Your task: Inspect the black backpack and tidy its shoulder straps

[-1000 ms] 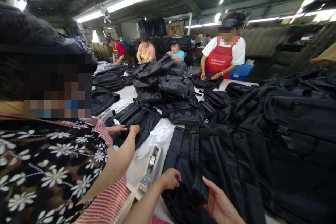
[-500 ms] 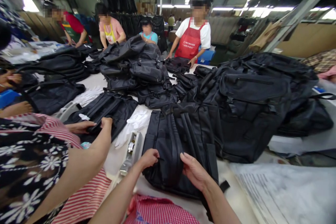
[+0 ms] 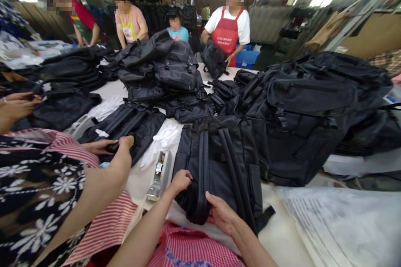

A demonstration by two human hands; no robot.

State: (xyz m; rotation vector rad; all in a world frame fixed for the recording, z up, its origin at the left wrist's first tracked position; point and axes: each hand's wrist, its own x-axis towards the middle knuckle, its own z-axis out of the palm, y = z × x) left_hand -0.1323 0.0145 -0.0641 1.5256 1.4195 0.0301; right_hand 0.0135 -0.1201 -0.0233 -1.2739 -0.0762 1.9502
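A black backpack [image 3: 219, 162] lies in front of me with its two shoulder straps facing up. My left hand [image 3: 182, 180] is closed on the bag's lower left side, its fingertips partly hidden against the black fabric. At the lower end of the left shoulder strap [image 3: 203, 175], my right hand [image 3: 222, 213] grips with the thumb along the edge and the fingers underneath. A loose webbing end [image 3: 266, 217] sticks out at the bag's lower right. Beside my left hand stands a metal tape dispenser [image 3: 160, 175].
White gloves [image 3: 163, 139] lie left of the bag. Piles of black backpacks [image 3: 307, 129] crowd the right and the middle. A printed plastic sheet [image 3: 344, 221] covers the near right. A co-worker's hands [image 3: 120, 145] handle another backpack at left; other people stand across the table.
My right hand has moved slightly left and down with the strap, and the bag's lower edge is drawn up. Across the table, the person in the red apron has lifted a black bag.
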